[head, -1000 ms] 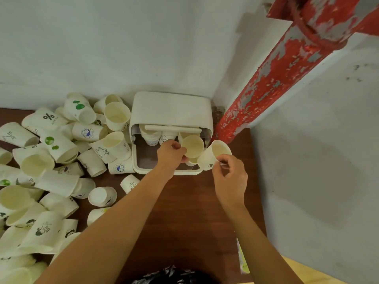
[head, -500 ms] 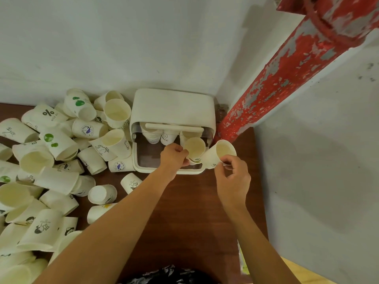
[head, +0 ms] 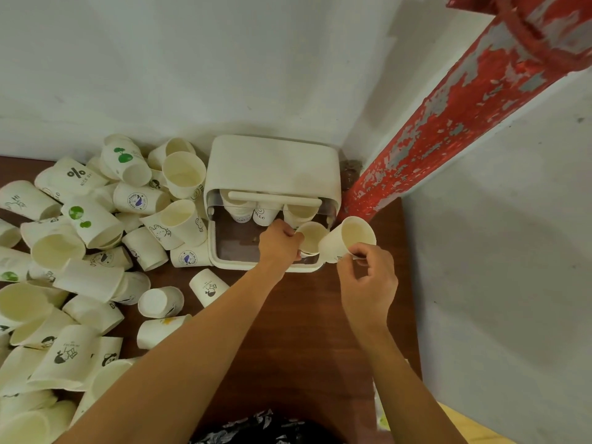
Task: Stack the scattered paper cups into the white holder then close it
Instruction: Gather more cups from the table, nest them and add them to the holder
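Brown wood, table (head: 288, 331): bare stretch under both forearms, nearest the wearer.

Loose cups (head: 96, 251): heaped to the left of the left hand, most on their sides; the bulk of the task is judged undone.

Right hand (head: 368, 280): fingers curled, pinching a tilted cup (head: 347, 240) low on its side; mouth faces up toward the camera, just right of the holder's front corner.

Left hand (head: 280, 243): fingers curled at the rim of the front cup (head: 311, 237), which stands upright inside the holder's right side.

Change: over the last second the front cup has gone from raised and tilted to seated in the holder; the right hand's cup has barely moved, still just beside it.

Meaning: one more cup looks stowed; the tilted cup is likely next, probably nested into the front cup.

White holder (head: 272, 168): beyond both hands against the wall, lid raised, several cups (head: 253, 211) standing at its back; closing not yet due.

Red pipe (head: 448, 116): far right, beyond the right hand.
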{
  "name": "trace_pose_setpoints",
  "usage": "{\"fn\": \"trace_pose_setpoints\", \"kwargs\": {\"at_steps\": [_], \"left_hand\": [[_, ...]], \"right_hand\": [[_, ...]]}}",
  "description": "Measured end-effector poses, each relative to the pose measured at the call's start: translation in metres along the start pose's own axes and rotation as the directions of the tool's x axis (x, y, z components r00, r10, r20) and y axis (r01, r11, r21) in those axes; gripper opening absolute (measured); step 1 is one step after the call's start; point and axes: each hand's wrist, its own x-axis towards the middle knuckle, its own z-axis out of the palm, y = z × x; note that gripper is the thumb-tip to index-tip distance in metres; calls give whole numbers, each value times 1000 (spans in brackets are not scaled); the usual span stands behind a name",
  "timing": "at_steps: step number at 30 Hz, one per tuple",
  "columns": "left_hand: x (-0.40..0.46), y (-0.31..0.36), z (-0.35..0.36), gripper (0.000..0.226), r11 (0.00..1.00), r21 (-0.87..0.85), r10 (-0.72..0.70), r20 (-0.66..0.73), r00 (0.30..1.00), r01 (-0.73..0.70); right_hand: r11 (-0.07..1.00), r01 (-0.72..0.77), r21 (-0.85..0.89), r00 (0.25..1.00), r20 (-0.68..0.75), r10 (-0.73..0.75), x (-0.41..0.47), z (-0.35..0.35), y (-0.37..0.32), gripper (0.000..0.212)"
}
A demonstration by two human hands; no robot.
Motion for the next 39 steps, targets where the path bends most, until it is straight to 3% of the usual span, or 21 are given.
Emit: {"fn": "trace_pose_setpoints", "kwargs": {"at_steps": [5, 13, 19, 23, 27, 32, 39], "left_hand": [[-2, -7, -8, 12, 998, 56, -2, 51, 999, -1], [-40, -45, -65, 15, 911, 352, 222, 26, 975, -217], [-65, -76, -103, 10, 869, 435, 260, 4, 966, -235], [-80, -91, -123, 13, 814, 504, 336, -3, 942, -288], [-99, -108, -140, 16, 770, 548, 398, -12, 917, -327], [-132, -135, -158, 15, 722, 640, 383, -51, 922, -264], [-186, -200, -194, 18, 752, 655, 297, -234, 926, -76]], "right_hand": [[999, 15, -51, 991, 133, -8, 5, 11, 5, 18], [982, -4, -189, 926, 369, 74, 4, 48, 19, 20], [966, -59, -251, 896, 413, 162, -7, 49, 19, 28], [971, -2, -240, 890, 442, 112, -6, 42, 16, 35], [978, 3, -207, 888, 450, 92, -20, 35, 0, 27], [995, -15, -98, 789, 610, 72, -70, 38, -18, 19], [996, 0, -90, 614, 786, 71, -150, 49, -28, 20]]}}
